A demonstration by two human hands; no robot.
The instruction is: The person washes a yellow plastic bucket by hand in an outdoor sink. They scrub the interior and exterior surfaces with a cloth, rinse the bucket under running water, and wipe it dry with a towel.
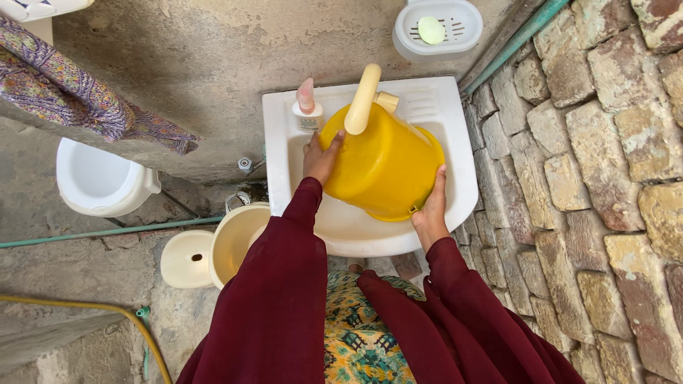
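Holding yellow bucket (384, 167) w/ both hands, L hand (321, 158), R hand (430, 213), over sink (455, 128).

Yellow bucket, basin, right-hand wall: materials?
Yellow bucket: looks like moulded plastic, smooth with a dull sheen and uniform colour. Basin: glossy white with rounded edges, probably glazed ceramic, though plastic is possible. Right-hand wall: rough, matt stone or brick blocks with irregular joints.

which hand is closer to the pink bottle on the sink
Left. The left hand grips the yellow bucket by its rim, just below the pink bottle. The right hand holds the bucket's far side, well away from it.
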